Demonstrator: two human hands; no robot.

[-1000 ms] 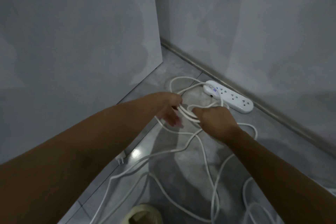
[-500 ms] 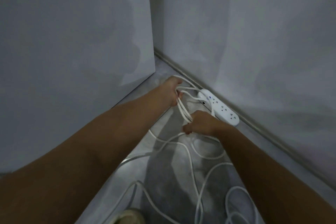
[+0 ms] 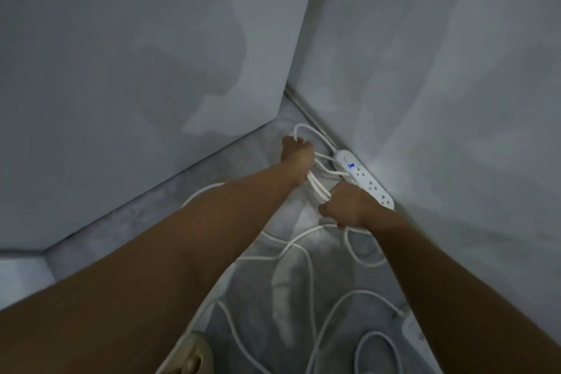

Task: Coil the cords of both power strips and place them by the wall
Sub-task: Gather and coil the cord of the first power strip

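A white power strip [image 3: 365,178] with a small blue light lies on the grey floor against the right wall. Its white cord [image 3: 318,191] is gathered in several loops stretched between my two hands. My left hand [image 3: 297,152] grips the far end of the loops near the corner. My right hand [image 3: 347,206] grips the near end, just beside the strip. More loose white cord [image 3: 309,270] trails in curves over the floor toward me. A second white piece [image 3: 408,325], partly hidden by my right arm, lies at the lower right.
A grey wall [image 3: 440,100] with a skirting strip runs along the right. A pale panel [image 3: 136,85] stands on the left and meets it at a narrow corner. My foot in a light sandal [image 3: 188,357] is at the bottom edge.
Both hands have carried the looped cord toward the corner and the right wall. The loops are now pulled straighter between the hands, and my right hand sits next to the power strip.
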